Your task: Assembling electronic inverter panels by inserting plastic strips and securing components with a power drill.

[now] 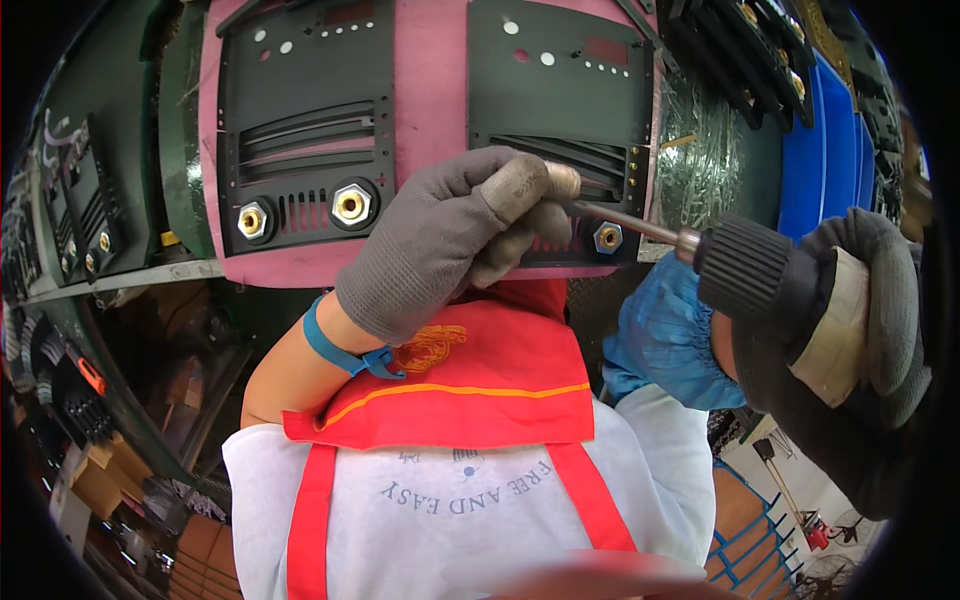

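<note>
My left hand (430,240), in a grey knit glove, is closed over the lower part of the right black front panel (555,95). Its fingers are bunched at the tip of a long metal bit; what they pinch is hidden. A power screwdriver (745,265) with a ribbed black collar is gripped by my right hand (870,310), also gloved, its bit pointing left. On that panel a brass connector with a hex nut (607,237) sits at the lower right. The left black panel (310,90) carries two brass connectors (352,204) with hex nuts. Both panels lie on a pink mat (430,90).
Blue bins (820,150) stand at the right, beside clear plastic wrap (700,150). More black panels lie at the far left (80,210) and upper right (745,50). The bench's metal edge (130,278) runs in front of me. Cardboard (110,470) lies below left.
</note>
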### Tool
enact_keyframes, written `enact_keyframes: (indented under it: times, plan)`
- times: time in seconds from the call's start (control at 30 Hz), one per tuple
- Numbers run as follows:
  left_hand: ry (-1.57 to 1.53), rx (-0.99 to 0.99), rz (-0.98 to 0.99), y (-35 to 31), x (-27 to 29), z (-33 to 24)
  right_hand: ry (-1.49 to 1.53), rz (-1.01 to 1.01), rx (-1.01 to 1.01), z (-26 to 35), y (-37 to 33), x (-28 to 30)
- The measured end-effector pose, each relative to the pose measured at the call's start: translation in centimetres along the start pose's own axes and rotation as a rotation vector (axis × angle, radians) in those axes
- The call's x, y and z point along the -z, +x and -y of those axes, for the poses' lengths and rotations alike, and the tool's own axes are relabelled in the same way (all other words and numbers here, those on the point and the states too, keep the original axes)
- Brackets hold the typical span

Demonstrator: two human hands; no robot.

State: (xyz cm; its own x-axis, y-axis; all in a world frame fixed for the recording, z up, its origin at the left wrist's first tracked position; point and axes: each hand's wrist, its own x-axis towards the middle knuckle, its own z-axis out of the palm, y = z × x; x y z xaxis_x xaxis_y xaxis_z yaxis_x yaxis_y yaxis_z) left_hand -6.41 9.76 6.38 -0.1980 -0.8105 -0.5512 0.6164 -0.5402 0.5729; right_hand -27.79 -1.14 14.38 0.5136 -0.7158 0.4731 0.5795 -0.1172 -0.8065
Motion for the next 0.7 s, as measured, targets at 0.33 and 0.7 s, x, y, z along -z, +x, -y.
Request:
enact_keyframes:
  times: [0.33,0.7]
  plan:
    - [-0.105,0.041,0.115,0.4,0.8,1.0,0.029,0.044,-0.004,-1.4,-0.4,-0.3]
    - [-0.134,-0.003,0.133,0.7,0.2,1.4,0.040,0.077,-0.002,-1.5,-0.3,-0.6]
